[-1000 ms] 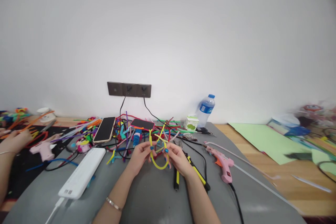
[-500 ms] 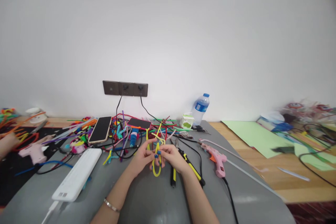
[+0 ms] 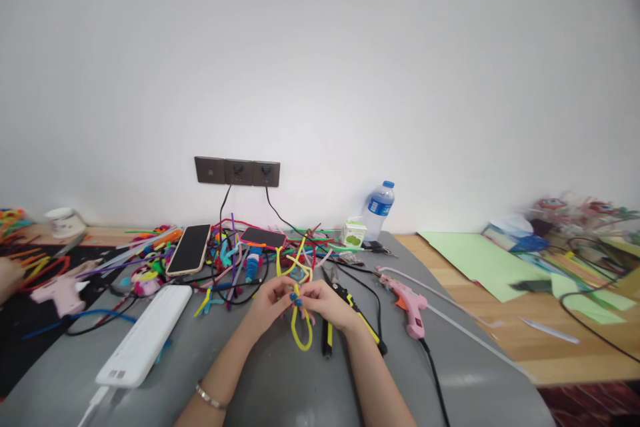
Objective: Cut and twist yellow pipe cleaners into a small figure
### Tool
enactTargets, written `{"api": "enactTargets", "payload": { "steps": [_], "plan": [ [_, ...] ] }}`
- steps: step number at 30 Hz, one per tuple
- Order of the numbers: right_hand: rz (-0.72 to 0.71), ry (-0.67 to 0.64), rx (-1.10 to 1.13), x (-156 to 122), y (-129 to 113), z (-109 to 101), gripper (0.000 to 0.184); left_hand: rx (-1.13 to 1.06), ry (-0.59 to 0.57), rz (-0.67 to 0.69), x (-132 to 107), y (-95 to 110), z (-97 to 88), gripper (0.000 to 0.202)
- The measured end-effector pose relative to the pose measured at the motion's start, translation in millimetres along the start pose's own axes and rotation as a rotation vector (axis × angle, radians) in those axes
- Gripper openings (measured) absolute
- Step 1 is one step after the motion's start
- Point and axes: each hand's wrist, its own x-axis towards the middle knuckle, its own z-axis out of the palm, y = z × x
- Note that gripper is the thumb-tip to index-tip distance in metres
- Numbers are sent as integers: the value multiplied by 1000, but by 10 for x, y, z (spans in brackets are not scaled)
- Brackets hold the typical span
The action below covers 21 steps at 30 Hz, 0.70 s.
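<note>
Between my hands is a yellow pipe cleaner [image 3: 302, 340], its lower part bent into a loop that hangs toward me and its bent ends sticking up beyond my fingers. My left hand [image 3: 273, 307] pinches it from the left. From the other side, my right hand [image 3: 323, 303] pinches it too, with the thumbs close together. Under my right forearm lie pliers [image 3: 356, 307] with black and yellow handles. Just past my fingers, red and yellow pipe cleaners overlap, so I cannot tell which strands belong to the held piece.
A pink glue gun [image 3: 413, 310] with its cord lies right. On the left are a white power bank [image 3: 145, 337], a phone [image 3: 189, 250] and tangled pipe cleaners. A water bottle [image 3: 379, 210] and small box [image 3: 353, 233] stand behind. Another person's hand [image 3: 9, 278] shows far left.
The yellow loop hangs slightly lower and looks wider open. My hands have drawn closer together at the pinch. The whole view has shifted a little.
</note>
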Motion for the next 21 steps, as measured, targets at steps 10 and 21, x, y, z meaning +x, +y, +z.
{"api": "enactTargets", "payload": {
  "steps": [10,21],
  "plan": [
    [-4,-42,-103,-2,-67,22,28,28,68,-47,-20,52,-11,36],
    [-38,-27,-24,22,-3,12,40,-38,287,17,24,38,-64,37]
  ]
}}
